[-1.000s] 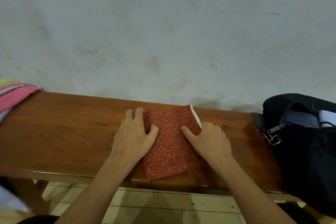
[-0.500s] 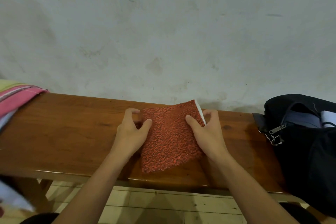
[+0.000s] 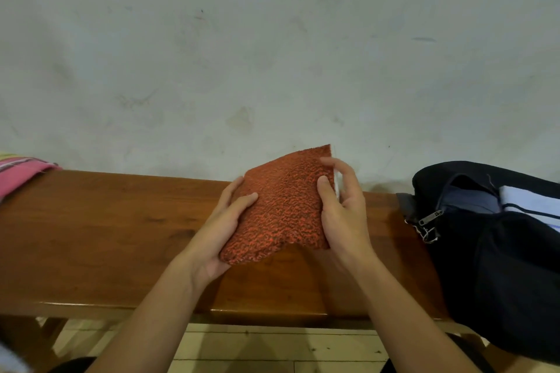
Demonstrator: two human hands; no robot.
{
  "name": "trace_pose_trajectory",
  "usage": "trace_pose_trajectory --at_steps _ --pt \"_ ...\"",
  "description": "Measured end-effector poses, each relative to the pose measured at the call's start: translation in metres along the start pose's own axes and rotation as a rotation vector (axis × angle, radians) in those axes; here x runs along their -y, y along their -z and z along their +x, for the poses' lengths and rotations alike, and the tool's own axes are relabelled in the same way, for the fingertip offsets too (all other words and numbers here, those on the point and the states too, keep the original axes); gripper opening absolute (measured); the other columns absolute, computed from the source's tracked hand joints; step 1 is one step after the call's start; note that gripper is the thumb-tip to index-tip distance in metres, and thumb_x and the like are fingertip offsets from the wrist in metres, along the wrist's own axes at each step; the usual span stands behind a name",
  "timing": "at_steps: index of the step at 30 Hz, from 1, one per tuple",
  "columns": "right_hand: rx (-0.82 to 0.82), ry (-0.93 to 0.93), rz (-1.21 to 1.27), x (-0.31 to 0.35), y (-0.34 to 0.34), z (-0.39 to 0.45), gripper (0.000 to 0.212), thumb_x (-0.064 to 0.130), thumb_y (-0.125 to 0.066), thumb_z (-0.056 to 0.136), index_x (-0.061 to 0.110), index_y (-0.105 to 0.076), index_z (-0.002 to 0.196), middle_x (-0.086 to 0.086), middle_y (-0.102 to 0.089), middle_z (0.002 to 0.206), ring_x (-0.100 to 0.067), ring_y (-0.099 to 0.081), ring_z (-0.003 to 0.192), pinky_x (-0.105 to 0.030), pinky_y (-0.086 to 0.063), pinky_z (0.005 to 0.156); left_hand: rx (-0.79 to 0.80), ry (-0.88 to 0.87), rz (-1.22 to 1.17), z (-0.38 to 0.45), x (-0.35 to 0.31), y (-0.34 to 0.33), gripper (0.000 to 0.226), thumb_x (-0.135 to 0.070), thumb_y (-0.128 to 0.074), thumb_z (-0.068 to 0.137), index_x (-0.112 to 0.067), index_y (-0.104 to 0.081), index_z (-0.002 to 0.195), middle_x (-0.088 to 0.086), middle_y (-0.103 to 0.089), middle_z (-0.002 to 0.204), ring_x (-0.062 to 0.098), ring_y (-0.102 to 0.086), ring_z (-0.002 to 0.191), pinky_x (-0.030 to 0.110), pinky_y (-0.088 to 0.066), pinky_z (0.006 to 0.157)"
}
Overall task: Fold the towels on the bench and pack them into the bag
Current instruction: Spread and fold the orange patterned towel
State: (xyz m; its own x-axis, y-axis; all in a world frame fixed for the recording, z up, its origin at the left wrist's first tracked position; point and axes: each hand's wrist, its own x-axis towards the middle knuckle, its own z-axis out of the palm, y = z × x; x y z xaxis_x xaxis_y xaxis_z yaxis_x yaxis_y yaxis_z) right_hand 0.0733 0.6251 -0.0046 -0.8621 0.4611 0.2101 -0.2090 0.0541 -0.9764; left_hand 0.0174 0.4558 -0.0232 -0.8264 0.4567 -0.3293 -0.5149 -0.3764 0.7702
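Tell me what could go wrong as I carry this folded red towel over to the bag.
The folded red towel is held only at its side edges by the left hand and right hand; its near corner droops, so the fold may open. The black bag already holds cloth, and its opening looks narrow, so the towel could snag.

A long brown wooden bench [image 3: 91, 236] is standing right against a pale grey wall [image 3: 272, 54]. The wall is showing small marks and dull stains, and one darker patch is sitting just above the middle of the bench. The bench top is shining a little along its near edge. Under the bench, a floor of light tiles [image 3: 272, 345] is showing, with thin dark lines running between them. A wooden bench leg [image 3: 51, 333] is slanting down below its left end.
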Motion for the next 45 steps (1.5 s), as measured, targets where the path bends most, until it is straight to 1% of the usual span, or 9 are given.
trace_pose_trajectory --at_steps 3,9,14,20,27,34,37,41,45 --pt "-0.015 -0.002 -0.085 0.006 0.017 0.003 0.025 0.009 -0.049 0.103 0.025 -0.069 0.100 0.012 -0.067 0.105 0.001 -0.062 0.097 -0.020 -0.048 0.081 0.021 -0.092 -0.001 0.004 0.004 -0.008 0.051 -0.007 -0.062 0.091 -0.041 -0.060 0.129 0.012 -0.062 0.130 0.037 -0.069 0.102 0.047 -0.060 0.070" --pt "0.009 -0.051 -0.184 0.018 0.056 0.006 0.023 0.011 -0.052 0.102 0.025 -0.070 0.101 0.008 -0.068 0.108 -0.012 -0.064 0.104 -0.036 -0.055 0.093 0.036 -0.240 0.113 0.002 0.008 -0.037 0.035 -0.005 -0.059 0.090 -0.023 -0.071 0.117 0.002 -0.067 0.126 0.022 -0.069 0.105 0.029 -0.059 0.069" --pt "0.044 -0.062 -0.193 0.045 0.105 0.006 0.023 0.015 -0.049 0.104 0.020 -0.068 0.116 0.011 -0.066 0.110 -0.002 -0.065 0.099 -0.021 -0.054 0.088 0.103 -0.272 0.188 -0.001 0.016 -0.083 0.035 -0.009 -0.060 0.091 -0.025 -0.069 0.120 0.000 -0.070 0.119 0.019 -0.070 0.103 0.026 -0.058 0.069" --pt "-0.021 0.038 -0.395 0.074 0.190 0.025 0.023 0.017 -0.053 0.102 0.029 -0.070 0.112 0.018 -0.064 0.111 0.014 -0.058 0.092 -0.002 -0.041 0.075 0.208 -0.274 0.249 0.011 0.039 -0.166 0.035 -0.011 -0.059 0.094 -0.027 -0.065 0.125 -0.005 -0.075 0.105 0.019 -0.071 0.101 0.033 -0.060 0.081" --pt "-0.110 -0.027 -0.423 0.095 0.289 0.041 0.023 0.017 -0.056 0.101 0.030 -0.072 0.110 0.013 -0.066 0.118 -0.004 -0.062 0.106 -0.022 -0.047 0.094 0.333 -0.290 0.396 0.041 0.066 -0.256 0.037 -0.016 -0.066 0.092 -0.031 -0.063 0.126 0.000 -0.066 0.123 0.013 -0.067 0.108 0.030 -0.056 0.091" --pt "-0.174 -0.067 -0.445 0.092 0.380 0.053 0.023 0.014 -0.055 0.101 0.031 -0.070 0.105 0.007 -0.064 0.125 -0.006 -0.061 0.107 -0.018 -0.047 0.088 0.456 -0.192 0.527 0.076 0.099 -0.338 0.052 -0.017 -0.073 0.088 -0.032 -0.056 0.134 0.001 -0.060 0.128 0.015 -0.064 0.111 0.032 -0.054 0.096" --pt "-0.180 -0.091 -0.531 0.082 0.416 0.058 0.021 0.015 -0.055 0.101 0.030 -0.069 0.108 0.001 -0.064 0.127 -0.010 -0.061 0.109 -0.019 -0.047 0.087 0.473 -0.121 0.559 0.093 0.120 -0.369 0.054 -0.013 -0.071 0.089 -0.029 -0.053 0.137 0.003 -0.062 0.121 0.016 -0.064 0.107 0.028 -0.056 0.088" --pt "-0.148 -0.085 -0.729 0.069 0.448 0.061 0.027 0.004 -0.051 0.101 0.012 -0.061 0.125 -0.003 -0.058 0.124 -0.014 -0.056 0.110 -0.004 -0.045 0.078 0.467 0.050 0.641 0.114 0.144 -0.406 0.061 -0.002 -0.068 0.089 -0.026 -0.048 0.140 0.008 -0.059 0.125 0.024 -0.061 0.111 0.038 -0.054 0.094" --pt "-0.115 -0.166 -0.893 0.040 0.474 0.062 0.033 -0.002 -0.048 0.100 0.015 -0.058 0.125 -0.005 -0.056 0.126 -0.020 -0.054 0.118 -0.019 -0.040 0.091 0.446 0.117 0.778 0.137 0.181 -0.423 0.070 0.007 -0.067 0.086 -0.028 -0.043 0.142 0.013 -0.049 0.138 0.030 -0.053 0.122 0.047 -0.048 0.103"
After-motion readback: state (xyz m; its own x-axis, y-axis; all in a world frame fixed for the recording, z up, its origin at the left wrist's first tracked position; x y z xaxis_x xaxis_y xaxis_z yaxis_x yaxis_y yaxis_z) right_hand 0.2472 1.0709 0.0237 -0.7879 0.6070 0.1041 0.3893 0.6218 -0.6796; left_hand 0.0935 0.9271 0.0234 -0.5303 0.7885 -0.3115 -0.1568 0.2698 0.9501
